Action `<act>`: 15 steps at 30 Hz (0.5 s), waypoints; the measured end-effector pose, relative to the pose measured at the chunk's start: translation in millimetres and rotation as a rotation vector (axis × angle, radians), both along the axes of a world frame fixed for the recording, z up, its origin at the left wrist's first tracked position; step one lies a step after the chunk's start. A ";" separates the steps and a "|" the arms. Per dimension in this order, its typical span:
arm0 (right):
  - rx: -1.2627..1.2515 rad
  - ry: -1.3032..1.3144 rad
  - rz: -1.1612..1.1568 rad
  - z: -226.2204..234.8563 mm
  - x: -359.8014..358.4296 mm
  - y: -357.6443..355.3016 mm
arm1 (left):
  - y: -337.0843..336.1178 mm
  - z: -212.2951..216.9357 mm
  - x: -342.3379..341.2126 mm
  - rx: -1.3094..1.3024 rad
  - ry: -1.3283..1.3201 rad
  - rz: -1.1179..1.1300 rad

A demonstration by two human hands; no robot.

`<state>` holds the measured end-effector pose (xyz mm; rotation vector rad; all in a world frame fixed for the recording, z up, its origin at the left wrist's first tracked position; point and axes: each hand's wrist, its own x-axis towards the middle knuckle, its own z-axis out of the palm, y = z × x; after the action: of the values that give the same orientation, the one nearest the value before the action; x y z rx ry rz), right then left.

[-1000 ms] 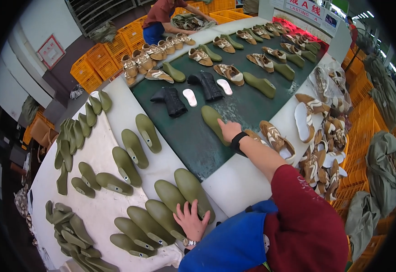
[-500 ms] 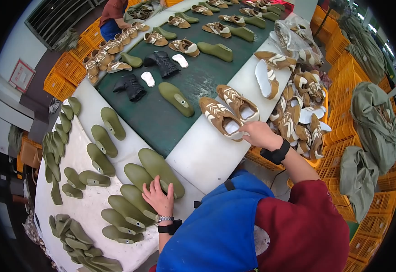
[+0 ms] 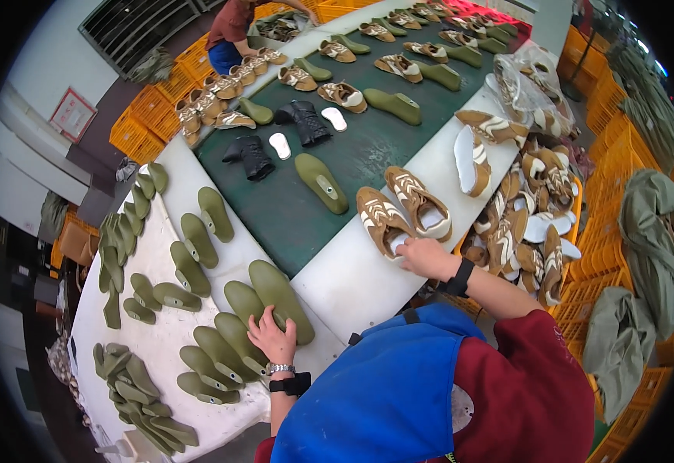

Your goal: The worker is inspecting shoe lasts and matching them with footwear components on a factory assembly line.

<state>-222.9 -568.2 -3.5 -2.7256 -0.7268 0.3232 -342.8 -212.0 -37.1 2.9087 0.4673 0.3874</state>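
My left hand [image 3: 274, 339] lies with spread fingers on the heel ends of two large olive-green shoe lasts, the nearer [image 3: 244, 305] and the bigger one [image 3: 281, 297] to its right. Farther right, my right hand [image 3: 427, 258] pinches the heel opening of a brown sneaker [image 3: 379, 216] with cream stripes. That sneaker rests on the white table border, toe pointing away from me. Its mate [image 3: 413, 193] stands close beside it, a pale insole showing inside. My right fingertips are partly hidden at the heel.
More lasts [image 3: 221, 351] stand in rows on the white cloth at left. Black boots [image 3: 304, 123], white insoles [image 3: 334, 118] and sneakers cover the green table [image 3: 318, 247]. A yellow crate [image 3: 580, 202] heaped with sneakers stands at right. Another person [image 3: 233, 35] works at the far left.
The whole view has shifted, so the table things sit farther right. My left hand stays on the lasts; my right hand stays at the sneaker's heel.
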 end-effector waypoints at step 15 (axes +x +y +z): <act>0.515 -0.014 0.422 72.8 52.1 167.9 | -13.2 3.8 -0.3 0.002 -0.038 0.090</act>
<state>-170.7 -400.3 69.3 -2.0833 -1.2012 0.1724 -343.1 -225.2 -33.3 2.8835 0.5939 0.4543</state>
